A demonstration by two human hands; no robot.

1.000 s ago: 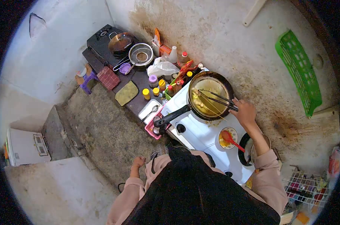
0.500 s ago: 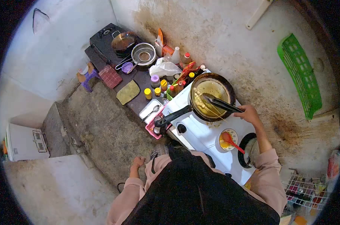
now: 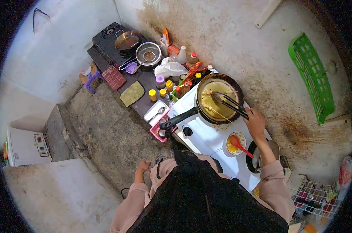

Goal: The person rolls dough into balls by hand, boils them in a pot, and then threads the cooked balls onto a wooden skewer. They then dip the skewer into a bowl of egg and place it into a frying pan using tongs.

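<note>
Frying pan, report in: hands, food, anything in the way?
Right hand gripping tongs, tips inside pan. Left hand low beside body. Food in yellowish liquid, stick jutting past rim. Bowl nearby, not blocking.

No legible txt, brand or no. anywhere in view. Orange upright packet [image 3: 166, 37] by the wall: any print too sm. to read. Same w/ the shiny red crinkled packet [image 3: 194, 70], the red-capped see-through bottle [image 3: 192, 58] & the sm. round jar w/ yellow lid [image 3: 152, 95]. White flat-topped stove [image 3: 209, 141]: can't make out any lettering, incl. nr. its round black knob [image 3: 187, 132].
</note>
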